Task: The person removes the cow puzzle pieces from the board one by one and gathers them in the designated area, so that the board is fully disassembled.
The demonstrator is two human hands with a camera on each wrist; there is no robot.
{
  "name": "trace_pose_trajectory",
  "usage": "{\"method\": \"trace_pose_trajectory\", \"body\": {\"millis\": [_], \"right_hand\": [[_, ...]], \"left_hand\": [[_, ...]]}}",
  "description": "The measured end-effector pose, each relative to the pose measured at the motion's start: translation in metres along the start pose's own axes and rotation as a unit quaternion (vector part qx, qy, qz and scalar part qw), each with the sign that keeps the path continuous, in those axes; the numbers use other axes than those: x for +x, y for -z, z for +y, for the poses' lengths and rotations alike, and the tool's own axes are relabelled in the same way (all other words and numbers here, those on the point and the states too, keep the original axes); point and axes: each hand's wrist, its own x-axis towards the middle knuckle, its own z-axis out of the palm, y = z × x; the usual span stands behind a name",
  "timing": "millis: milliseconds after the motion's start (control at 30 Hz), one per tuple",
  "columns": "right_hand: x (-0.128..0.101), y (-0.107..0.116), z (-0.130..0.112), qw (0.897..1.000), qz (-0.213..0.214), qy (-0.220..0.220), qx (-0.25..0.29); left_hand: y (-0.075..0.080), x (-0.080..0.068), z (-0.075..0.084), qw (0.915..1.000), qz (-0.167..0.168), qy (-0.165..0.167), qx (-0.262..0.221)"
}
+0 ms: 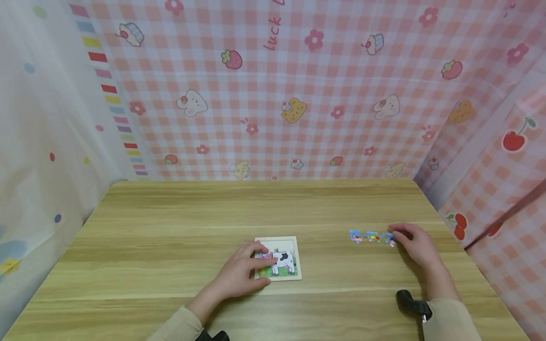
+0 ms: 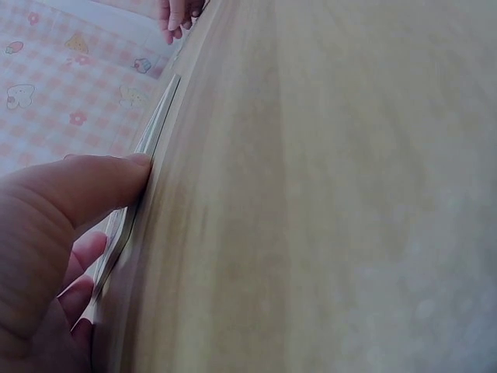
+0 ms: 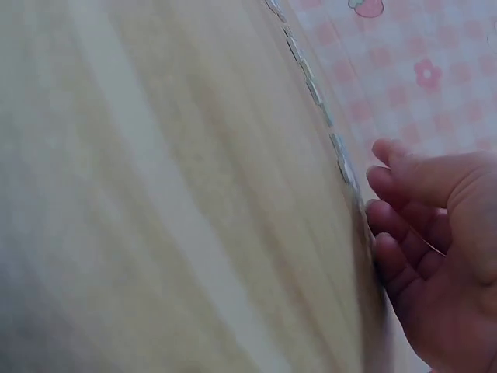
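My left hand (image 1: 241,272) rests over the left part of a square wooden puzzle board (image 1: 299,258) showing a black-and-white cow. Its fingers lie spread across the picture, with the thumb (image 2: 116,183) against the near edge in the left wrist view. Part of the picture is hidden under the fingers. Over to the right, a short row of small colourful puzzle pieces (image 1: 373,237) lies on the table. My right hand (image 1: 418,246) is at the right end of that row, its loosely bent fingertips right at the last piece (image 1: 389,240). In the right wrist view nothing shows between thumb and fingers (image 3: 388,249).
The wooden table (image 1: 192,208) extends around the board and pieces. A pink checked cloth (image 1: 273,94) hangs behind its far edge, with more cloth on both sides. A black wrist device (image 1: 413,305) sits at the right sleeve.
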Motion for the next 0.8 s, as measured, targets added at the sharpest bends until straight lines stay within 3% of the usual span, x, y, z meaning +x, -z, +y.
{"method": "trace_pose_trajectory", "body": {"millis": [167, 333, 500, 700, 800], "right_hand": [[0.002, 0.002, -0.018, 1.000, -0.023, 0.002, -0.004], [0.007, -0.006, -0.045, 0.998, -0.043, 0.053, 0.009], [0.009, -0.026, -0.072, 0.991, -0.051, 0.112, 0.045], [0.010, -0.055, -0.101, 0.981, -0.073, 0.160, 0.085], [0.011, -0.069, -0.116, 0.976, -0.096, 0.169, 0.097]], "left_hand": [[-0.002, 0.000, -0.001, 0.9999, 0.007, -0.010, 0.005], [-0.001, 0.001, -0.001, 1.0000, 0.000, -0.002, 0.001], [0.001, 0.002, 0.001, 1.0000, -0.004, 0.009, 0.000], [0.006, 0.005, 0.000, 0.9986, 0.037, 0.000, -0.037], [0.012, 0.009, -0.001, 0.9978, 0.045, 0.011, -0.047]]}}
